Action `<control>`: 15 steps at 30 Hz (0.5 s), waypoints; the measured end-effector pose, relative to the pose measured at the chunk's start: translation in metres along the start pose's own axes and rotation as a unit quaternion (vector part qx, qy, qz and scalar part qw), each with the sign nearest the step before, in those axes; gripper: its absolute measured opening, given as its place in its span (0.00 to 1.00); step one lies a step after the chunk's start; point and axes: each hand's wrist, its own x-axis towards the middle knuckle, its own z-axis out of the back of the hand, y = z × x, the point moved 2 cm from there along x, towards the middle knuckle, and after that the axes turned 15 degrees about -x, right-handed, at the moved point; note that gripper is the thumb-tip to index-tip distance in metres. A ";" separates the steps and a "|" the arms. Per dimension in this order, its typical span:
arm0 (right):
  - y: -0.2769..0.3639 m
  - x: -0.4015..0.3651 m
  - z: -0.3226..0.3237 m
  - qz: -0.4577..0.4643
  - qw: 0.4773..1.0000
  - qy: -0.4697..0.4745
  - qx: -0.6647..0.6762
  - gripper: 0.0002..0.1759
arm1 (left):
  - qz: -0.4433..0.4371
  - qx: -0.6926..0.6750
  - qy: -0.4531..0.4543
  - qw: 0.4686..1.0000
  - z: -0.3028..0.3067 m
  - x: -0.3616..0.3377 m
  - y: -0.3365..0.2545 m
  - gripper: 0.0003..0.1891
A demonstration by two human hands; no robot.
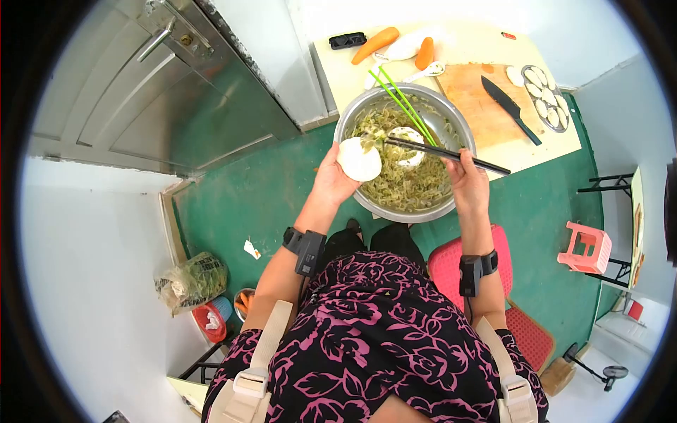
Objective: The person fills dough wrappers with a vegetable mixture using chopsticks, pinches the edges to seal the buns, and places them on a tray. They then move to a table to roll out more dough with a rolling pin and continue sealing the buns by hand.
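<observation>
My left hand [334,178] holds a round white dumpling wrapper [360,161] over the near left rim of a large metal bowl [345,127]. Some of the shredded green filling [416,187] sits at the wrapper's upper edge. Gripped in my right hand [468,180] is a pair of black chopsticks [486,166], whose tips reach left to that bit of filling. Inside the bowl, a round white thing [407,156] lies on the filling, partly behind the black chopsticks. Bright green chopsticks [403,102] lean across the bowl's far side.
On the table [338,77] are carrots [375,45], a white spoon [425,72] and a cutting board [469,95] with a black knife [509,108]. A plate of dumplings [545,99] stands at the right. Pink stools [587,247] and a bag of vegetables [192,282] are on the floor.
</observation>
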 end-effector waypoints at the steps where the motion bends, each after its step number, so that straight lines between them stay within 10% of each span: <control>1: 0.000 -0.003 -0.004 0.004 1.000 0.003 0.001 0.07 | 0.003 -0.001 0.005 1.000 -0.004 0.002 0.005 0.25; 15: 0.022 -0.038 -0.037 0.222 0.903 0.170 -0.327 0.06 | -0.066 0.037 -0.098 0.992 0.014 0.014 0.013 0.16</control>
